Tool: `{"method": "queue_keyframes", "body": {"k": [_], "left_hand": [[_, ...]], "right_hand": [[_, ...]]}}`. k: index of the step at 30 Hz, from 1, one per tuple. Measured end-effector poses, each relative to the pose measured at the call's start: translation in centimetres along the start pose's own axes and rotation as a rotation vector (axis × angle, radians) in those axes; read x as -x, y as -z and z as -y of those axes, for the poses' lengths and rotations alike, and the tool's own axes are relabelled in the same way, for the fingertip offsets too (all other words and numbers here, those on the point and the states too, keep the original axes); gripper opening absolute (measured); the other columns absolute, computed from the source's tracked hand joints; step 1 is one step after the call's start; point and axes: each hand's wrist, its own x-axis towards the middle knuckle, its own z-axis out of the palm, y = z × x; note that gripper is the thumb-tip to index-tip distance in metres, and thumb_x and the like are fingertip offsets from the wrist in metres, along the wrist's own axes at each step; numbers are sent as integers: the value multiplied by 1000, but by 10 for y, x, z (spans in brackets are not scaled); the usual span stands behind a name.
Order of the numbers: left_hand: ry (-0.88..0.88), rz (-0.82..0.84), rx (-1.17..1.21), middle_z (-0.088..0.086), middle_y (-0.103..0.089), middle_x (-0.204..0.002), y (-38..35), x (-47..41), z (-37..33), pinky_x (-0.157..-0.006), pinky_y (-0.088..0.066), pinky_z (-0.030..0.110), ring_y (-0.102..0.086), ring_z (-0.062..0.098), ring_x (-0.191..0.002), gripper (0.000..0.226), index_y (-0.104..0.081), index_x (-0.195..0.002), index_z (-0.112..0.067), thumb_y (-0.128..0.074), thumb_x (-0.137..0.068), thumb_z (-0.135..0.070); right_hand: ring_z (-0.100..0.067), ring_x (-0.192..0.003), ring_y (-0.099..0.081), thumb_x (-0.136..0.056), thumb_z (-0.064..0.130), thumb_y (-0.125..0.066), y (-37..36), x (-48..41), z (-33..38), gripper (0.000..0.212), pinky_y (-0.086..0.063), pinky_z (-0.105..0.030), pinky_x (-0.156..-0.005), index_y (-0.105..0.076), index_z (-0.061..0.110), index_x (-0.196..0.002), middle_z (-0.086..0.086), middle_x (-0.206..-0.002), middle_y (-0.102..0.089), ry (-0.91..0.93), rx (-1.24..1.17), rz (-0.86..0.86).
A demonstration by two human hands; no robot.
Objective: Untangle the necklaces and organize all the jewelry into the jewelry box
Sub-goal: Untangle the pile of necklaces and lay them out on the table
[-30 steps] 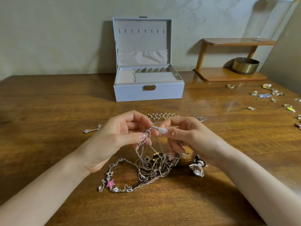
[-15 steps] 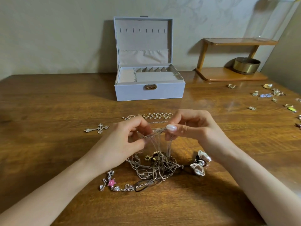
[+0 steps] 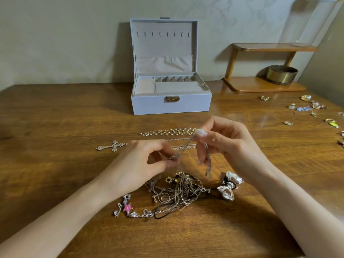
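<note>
Chain runs taut between both hands above the table, I'd guess to draw it clear of the tangle heaped just below. The left hand pinches it between thumb and fingertips, and the right hand pinches it higher up, a loose tail dangling. Beyond them the jewelry box stands open, its lined compartments showing nothing inside.

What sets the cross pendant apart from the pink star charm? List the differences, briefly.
The cross pendant is silver-coloured and set with pale stones; the pink star charm is solid pink. The cross lies away from the tangle, while the star sits among other charms on a chain at the tangle's near left edge. The cross looks the larger. Both lie flat on the table.
</note>
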Motion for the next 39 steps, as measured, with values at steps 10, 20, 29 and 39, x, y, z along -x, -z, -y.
{"method": "queue_keyframes", "body": {"k": [10,20,29,39], "left_hand": [[-43,-9,-103,-17,-52,-91,-1,-2,2,-66,-36,7,-53,-4,-80,14,-61,-73,-33,-75,-71,-35],[28,254,510,4,-72,-91,4,1,-4,-81,-49,19,-66,15,-91,25,-57,-106,-14,-63,-82,-22],[-44,49,549,0,-68,-87,7,-1,-2,-81,-47,15,-62,14,-89,13,-62,-85,-14,-54,-84,-25],[-51,-26,860,-5,-35,-54,16,-3,-4,-45,-36,16,-33,9,-48,23,-49,-58,-21,-62,-74,-31]], "right_hand": [[-15,-39,-41,-80,26,-67,1,0,3,15,-28,-13,-40,-65,21,-66,-11,-62,-63,28,-20,18],[-19,-42,-53,-76,25,-66,2,1,-1,16,-39,-19,-38,-63,12,-69,-13,-64,-61,-17,-36,38],[-14,-35,-42,-80,28,-69,8,-1,0,32,-30,-14,-37,-53,10,-60,-5,-51,-53,-68,-20,12],[-7,-35,-22,-73,47,-73,32,-6,6,48,-29,-18,-39,-38,20,-54,8,-38,-31,-50,-283,48]]}}
